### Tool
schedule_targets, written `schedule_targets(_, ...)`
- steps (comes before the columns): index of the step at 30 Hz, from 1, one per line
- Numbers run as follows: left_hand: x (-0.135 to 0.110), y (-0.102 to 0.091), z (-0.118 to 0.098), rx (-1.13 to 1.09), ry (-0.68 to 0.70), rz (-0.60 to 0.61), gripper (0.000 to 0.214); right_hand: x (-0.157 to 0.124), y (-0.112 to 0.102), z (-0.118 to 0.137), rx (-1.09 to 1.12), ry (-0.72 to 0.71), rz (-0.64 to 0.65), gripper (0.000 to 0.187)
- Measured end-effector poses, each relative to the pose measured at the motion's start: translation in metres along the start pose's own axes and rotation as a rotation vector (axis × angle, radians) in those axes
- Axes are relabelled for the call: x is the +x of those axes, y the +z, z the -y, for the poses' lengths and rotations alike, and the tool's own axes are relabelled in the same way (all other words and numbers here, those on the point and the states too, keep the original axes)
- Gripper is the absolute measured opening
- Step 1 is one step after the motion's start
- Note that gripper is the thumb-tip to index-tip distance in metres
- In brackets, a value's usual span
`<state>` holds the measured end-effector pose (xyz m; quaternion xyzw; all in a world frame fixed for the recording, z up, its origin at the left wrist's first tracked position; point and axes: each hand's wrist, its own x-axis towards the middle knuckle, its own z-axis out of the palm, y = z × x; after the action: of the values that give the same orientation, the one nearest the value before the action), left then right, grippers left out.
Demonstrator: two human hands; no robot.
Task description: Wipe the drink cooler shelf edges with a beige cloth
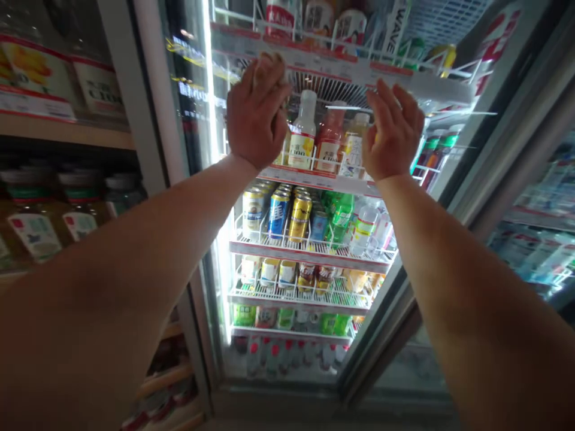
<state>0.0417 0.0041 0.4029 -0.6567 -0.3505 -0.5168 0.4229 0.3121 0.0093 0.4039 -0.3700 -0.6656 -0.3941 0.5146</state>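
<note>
My left hand [256, 114] is raised before the upper shelves of a lit drinks fridge, its fingers closed over a crumpled pale cloth [269, 66], mostly covered by the fingers. To the right, my right hand [395, 131] is lifted to a similar height with fingers bent and slightly apart, and I see nothing held in it. A thin white line shows on both sides of that hand; what it is I cannot tell. Between the hands stand a white-capped bottle with a yellow label [302, 134], a pinkish bottle [330, 140] and a pale yellow bottle [354, 143].
Lower wire shelves hold beer cans [299, 218], green bottles [341, 212] and more drinks. A bright light strip [211, 120] runs up the fridge's left side. Shelves of bottles [33, 221] stand at left. A metal door frame [498, 173] slants along the right.
</note>
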Motion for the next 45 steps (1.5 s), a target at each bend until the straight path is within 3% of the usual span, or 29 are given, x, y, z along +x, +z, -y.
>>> schedule_targets(6, -0.006, 0.003, 0.001, 0.053, 0.412, 0.141, 0.051, 0.000, 0.002, -0.002, -0.004, -0.018, -0.014, 0.058)
schedule_targets(8, -0.006, 0.003, 0.000, 0.084, 0.356, 0.090, 0.052, 0.000, 0.002, -0.002, 0.006, -0.004, 0.006, 0.059)
schedule_targets(12, -0.004, 0.003, -0.001, 0.093, 0.099, -0.015, 0.053, 0.000, 0.001, -0.001, -0.019, -0.016, -0.012, 0.059)
schedule_targets(17, -0.005, 0.002, -0.004, 0.030, 0.259, 0.171, 0.050, -0.001, 0.003, -0.002, -0.056, -0.046, -0.053, 0.058)
schedule_targets(23, -0.003, 0.001, -0.003, 0.076, 0.025, -0.013, 0.052, -0.001, 0.003, -0.003, -0.049, -0.057, -0.049, 0.058)
schedule_targets(29, -0.006, 0.001, -0.005, -0.049, 0.330, 0.257, 0.048, -0.001, 0.003, -0.003, -0.024, -0.022, -0.028, 0.058)
schedule_targets(34, -0.009, 0.003, -0.004, 0.095, 0.182, -0.024, 0.048, -0.001, 0.003, -0.003, -0.013, -0.036, -0.020, 0.059)
schedule_targets(36, -0.009, 0.003, -0.003, 0.072, 0.217, 0.011, 0.047, -0.001, 0.002, -0.003, -0.010, -0.041, -0.017, 0.058)
schedule_targets(40, -0.011, 0.002, -0.002, 0.028, 0.425, 0.214, 0.048, -0.001, 0.000, -0.003, 0.024, -0.040, -0.013, 0.058)
schedule_targets(42, -0.011, 0.002, -0.003, 0.046, 0.404, 0.146, 0.048, -0.001, 0.000, -0.003, 0.022, -0.051, -0.025, 0.058)
schedule_targets(45, -0.010, 0.002, -0.002, 0.089, 0.222, -0.007, 0.045, -0.001, 0.001, -0.003, 0.000, -0.061, -0.038, 0.059)
